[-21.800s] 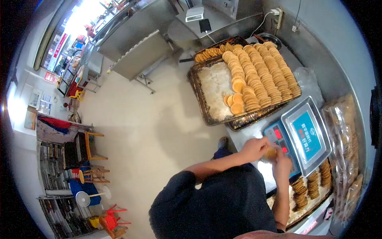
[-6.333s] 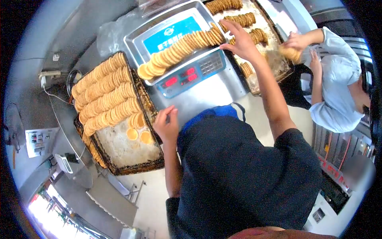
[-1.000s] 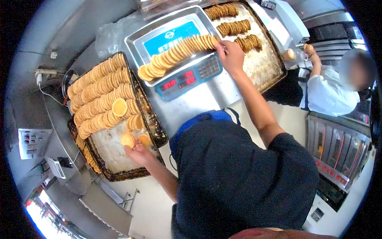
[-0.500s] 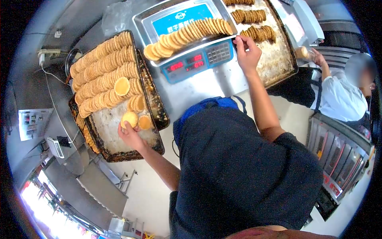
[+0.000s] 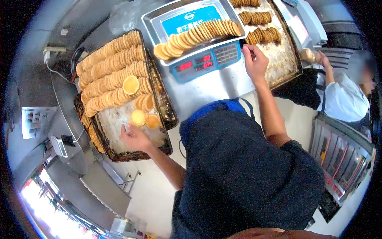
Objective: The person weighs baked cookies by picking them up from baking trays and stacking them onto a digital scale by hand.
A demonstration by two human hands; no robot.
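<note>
My left hand (image 5: 136,139) is over the bare part of the baking tray (image 5: 109,137), fingers apart and holding nothing. Just beyond its fingertips lies a round pale biscuit (image 5: 138,118), beside a flatter orange-brown one (image 5: 153,122). My right hand (image 5: 256,63) is at the near right corner of the digital scale (image 5: 191,75); its fingers are curled in, with no object visible in them. A long curved row of overlapping biscuits (image 5: 199,35) rests on the scale's metal pan (image 5: 149,22). The scale's red digits are lit.
Long rows of biscuits (image 5: 113,59) fill the far part of the left tray, with one loose biscuit (image 5: 131,85) on top. Another tray (image 5: 284,63) at right holds darker biscuit rows (image 5: 262,36). A person in a white top (image 5: 346,99) holds a container nearby.
My left hand has let go of the pale biscuit and drawn back slightly toward me. My right hand has slipped a little off the pan's corner. The whole view has shifted slightly.
</note>
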